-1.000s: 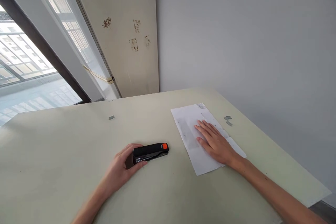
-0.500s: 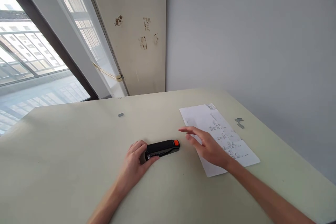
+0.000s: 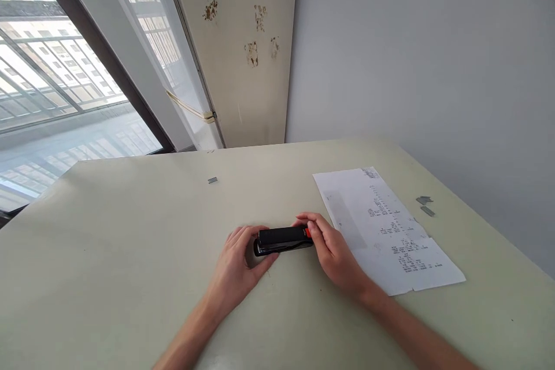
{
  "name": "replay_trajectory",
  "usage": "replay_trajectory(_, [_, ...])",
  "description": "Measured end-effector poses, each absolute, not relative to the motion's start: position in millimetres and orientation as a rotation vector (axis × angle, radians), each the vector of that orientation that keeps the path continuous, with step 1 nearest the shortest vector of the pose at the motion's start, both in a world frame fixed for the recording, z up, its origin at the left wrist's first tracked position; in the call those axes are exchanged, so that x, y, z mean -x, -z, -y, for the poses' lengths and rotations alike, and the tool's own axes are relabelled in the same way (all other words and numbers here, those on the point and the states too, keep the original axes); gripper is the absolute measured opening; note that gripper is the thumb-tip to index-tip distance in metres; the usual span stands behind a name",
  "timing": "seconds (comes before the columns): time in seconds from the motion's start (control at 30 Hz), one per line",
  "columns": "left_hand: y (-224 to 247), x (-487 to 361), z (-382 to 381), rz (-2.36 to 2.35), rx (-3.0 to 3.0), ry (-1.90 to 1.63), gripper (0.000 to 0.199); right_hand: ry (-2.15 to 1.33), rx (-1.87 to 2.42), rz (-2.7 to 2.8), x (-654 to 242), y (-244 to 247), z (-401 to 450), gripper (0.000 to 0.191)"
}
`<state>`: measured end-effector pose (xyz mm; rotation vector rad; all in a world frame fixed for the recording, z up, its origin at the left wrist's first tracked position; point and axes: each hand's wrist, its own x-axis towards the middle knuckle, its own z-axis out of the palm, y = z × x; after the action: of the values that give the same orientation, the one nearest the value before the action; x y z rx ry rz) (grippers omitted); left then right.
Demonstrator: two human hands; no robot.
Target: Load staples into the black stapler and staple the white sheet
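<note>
A black stapler (image 3: 281, 236) with a red-orange patch at its right end lies on the pale table between my hands. My left hand (image 3: 238, 263) grips its left end, fingers along the far side and thumb along the near side. Around the right end my right hand (image 3: 327, 245) is closed, its thumb by the red patch and its fingers behind. Just right of that hand lies a printed sheet of paper (image 3: 359, 237), flat on the table.
Small strips of staples (image 3: 426, 205) lie near the table's right edge, beyond the paper. Another staple strip (image 3: 212, 180) rests toward the back left. A grey wall (image 3: 411, 52) borders the table at the right, and a glass door (image 3: 73, 87) stands at the left.
My right hand has come in from above the paper and closed on the stapler's right end. My left hand keeps its grip. The whole view has shifted slightly.
</note>
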<state>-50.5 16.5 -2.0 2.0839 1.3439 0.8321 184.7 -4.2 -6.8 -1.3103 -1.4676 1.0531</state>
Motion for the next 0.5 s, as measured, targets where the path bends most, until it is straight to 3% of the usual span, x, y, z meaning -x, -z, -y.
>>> replay_trajectory(0.17, [-7.9, 50.6, -12.9, -1.247, -1.796, -0.889, 0.052, -1.025, 1.34, 1.516, -182.7, 4.2, 5.4, 0.037])
replay_trajectory(0.3, [-17.4, 48.5, -17.5, -1.114, -1.28, -1.095, 0.044, -1.031, 1.353, 1.551, -183.9, 2.6, 5.5, 0.037])
replay_trajectory(0.5, [-24.5, 45.8, -27.3, -1.058, -0.77, -1.263, 0.048, -1.033, 1.349, 1.553, -182.8, 1.8, 6.4, 0.037])
